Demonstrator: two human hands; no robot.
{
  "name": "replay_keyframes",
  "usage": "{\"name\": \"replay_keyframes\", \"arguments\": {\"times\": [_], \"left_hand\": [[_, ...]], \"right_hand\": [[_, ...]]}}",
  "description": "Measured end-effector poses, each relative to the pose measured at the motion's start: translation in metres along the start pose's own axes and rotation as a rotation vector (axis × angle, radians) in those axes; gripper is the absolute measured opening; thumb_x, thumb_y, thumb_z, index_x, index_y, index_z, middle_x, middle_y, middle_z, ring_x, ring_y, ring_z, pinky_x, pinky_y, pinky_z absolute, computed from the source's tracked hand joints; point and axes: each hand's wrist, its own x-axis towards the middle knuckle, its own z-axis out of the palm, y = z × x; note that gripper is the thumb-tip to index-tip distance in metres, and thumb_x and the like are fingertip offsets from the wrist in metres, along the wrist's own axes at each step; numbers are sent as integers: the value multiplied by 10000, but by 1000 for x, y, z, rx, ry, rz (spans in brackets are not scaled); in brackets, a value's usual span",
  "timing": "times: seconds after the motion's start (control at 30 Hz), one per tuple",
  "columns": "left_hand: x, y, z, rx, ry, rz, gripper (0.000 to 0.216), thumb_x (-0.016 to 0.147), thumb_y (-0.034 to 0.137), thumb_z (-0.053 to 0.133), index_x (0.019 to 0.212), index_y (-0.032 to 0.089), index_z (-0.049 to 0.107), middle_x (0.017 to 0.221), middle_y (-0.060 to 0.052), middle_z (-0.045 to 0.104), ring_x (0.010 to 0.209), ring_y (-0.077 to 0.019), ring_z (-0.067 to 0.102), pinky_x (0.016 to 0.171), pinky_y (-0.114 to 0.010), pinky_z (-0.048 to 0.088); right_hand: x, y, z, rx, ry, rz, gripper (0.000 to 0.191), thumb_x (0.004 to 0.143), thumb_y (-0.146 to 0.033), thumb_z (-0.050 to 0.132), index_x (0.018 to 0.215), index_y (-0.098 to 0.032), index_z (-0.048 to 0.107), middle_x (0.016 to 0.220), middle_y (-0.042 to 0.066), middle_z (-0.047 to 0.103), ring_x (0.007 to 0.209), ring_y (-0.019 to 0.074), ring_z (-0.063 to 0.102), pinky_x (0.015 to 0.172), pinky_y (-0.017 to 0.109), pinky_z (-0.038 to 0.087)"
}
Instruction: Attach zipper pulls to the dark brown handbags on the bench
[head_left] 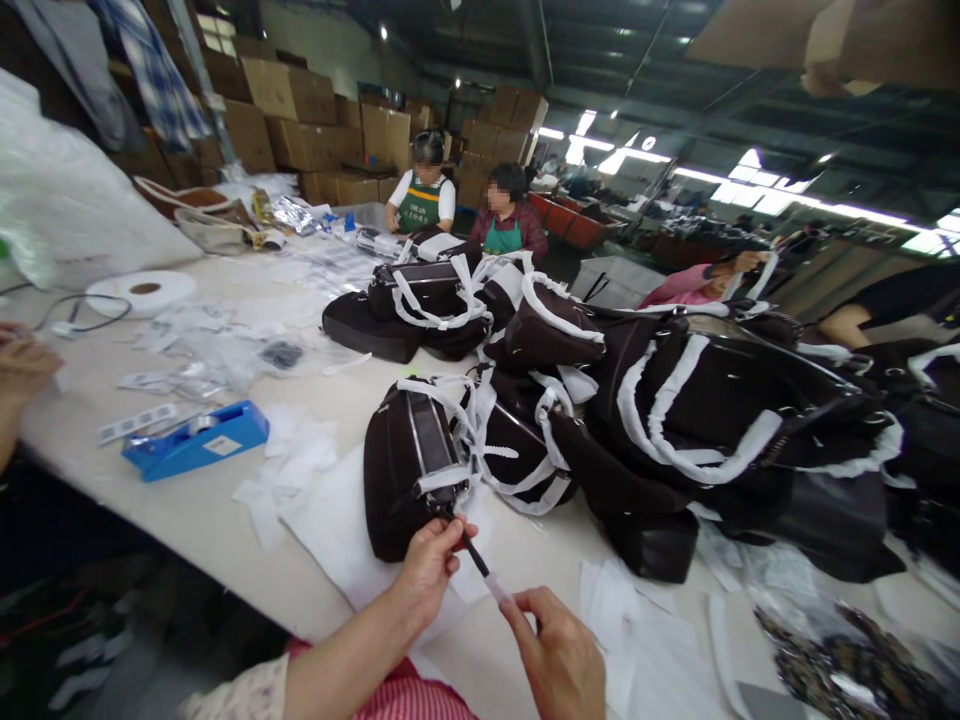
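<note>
My left hand (429, 568) pinches a thin black strap (475, 553) where it leaves a dark brown handbag (411, 468) lying on the white table (225, 520). My right hand (555, 655) pinches the strap's lower end, where white wrapping paper (496, 587) covers it. The bag's handles and trim are wound in white paper. It rests on a white sheet at the table's near edge.
A big heap of similar wrapped dark bags (675, 420) fills the table's middle and right. A blue tape dispenser (196, 441) sits at left, a white tape roll (142, 292) beyond. Another person's hand (22, 365) rests at far left. Two workers in aprons (424, 195) sit opposite.
</note>
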Motion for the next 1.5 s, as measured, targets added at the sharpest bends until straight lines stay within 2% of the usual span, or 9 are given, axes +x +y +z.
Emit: {"name": "replay_keyframes", "arguments": {"times": [0.33, 0.57, 0.63, 0.83, 0.9, 1.07, 1.27, 1.4, 1.5], "left_hand": [[4, -5, 6, 82, 46, 35, 306, 609, 299, 854, 764, 122, 659, 754, -74, 696, 671, -122, 554, 488, -221, 205], [6, -9, 5, 135, 60, 31, 326, 592, 341, 839, 761, 137, 649, 786, -79, 711, 696, -136, 558, 532, -240, 206], [6, -9, 5, 134, 49, 23, 346, 575, 352, 837, 773, 138, 650, 786, -81, 714, 706, -144, 562, 546, -244, 211], [2, -4, 6, 126, 46, -18, 369, 548, 372, 841, 766, 152, 641, 825, -83, 724, 786, -171, 560, 628, -267, 256], [1, -2, 6, 128, 48, -48, 333, 572, 363, 831, 764, 158, 652, 858, -84, 726, 817, -179, 552, 660, -277, 262], [-1, 2, 6, 106, 53, -115, 291, 579, 300, 824, 805, 148, 723, 956, -66, 701, 841, -169, 510, 720, -285, 291], [-1, 9, 4, 8, 25, -168, 300, 503, 261, 852, 716, 156, 670, 827, -19, 677, 822, -165, 542, 709, -282, 326], [-1, 11, 3, -50, 34, -193, 279, 540, 221, 825, 752, 148, 659, 743, 14, 643, 747, -135, 533, 698, -271, 341], [-3, 12, 4, -93, 29, -231, 264, 587, 199, 806, 793, 150, 647, 701, 29, 623, 686, -123, 531, 693, -271, 362]], "right_hand": [[2, -2, 6, -219, 151, -209, 350, 987, -424, 406, 776, -256, 630, 717, 11, 649, 653, 169, 650, 585, 289, 394], [13, -23, 8, -296, 207, -214, 525, 1023, -437, 223, 708, -241, 595, 666, 33, 614, 621, 183, 609, 585, 313, 335], [17, -27, 8, -325, 204, -227, 525, 1023, -431, 224, 702, -242, 593, 660, 33, 616, 605, 181, 601, 573, 316, 321], [28, -31, 8, -426, 72, -211, 216, 911, -294, 553, 714, -232, 620, 700, 28, 646, 640, 199, 615, 567, 311, 322], [32, -32, 8, -416, 31, -223, 138, 876, -276, 611, 751, -227, 641, 728, 31, 658, 674, 206, 624, 589, 311, 341], [49, -38, 12, -341, -30, -248, 114, 863, -270, 627, 777, -214, 676, 751, 47, 683, 726, 225, 635, 631, 311, 363], [74, -55, 17, -91, -199, -113, 173, 927, -278, 529, 953, -223, 690, 800, 48, 743, 729, 216, 685, 599, 271, 367], [80, -64, 17, -87, -245, -91, 172, 922, -235, 512, 925, -222, 684, 774, 49, 743, 741, 230, 690, 597, 266, 367], [82, -71, 14, -119, -289, -65, 160, 918, -216, 517, 974, -213, 667, 834, 68, 748, 821, 251, 696, 627, 274, 384]]}}
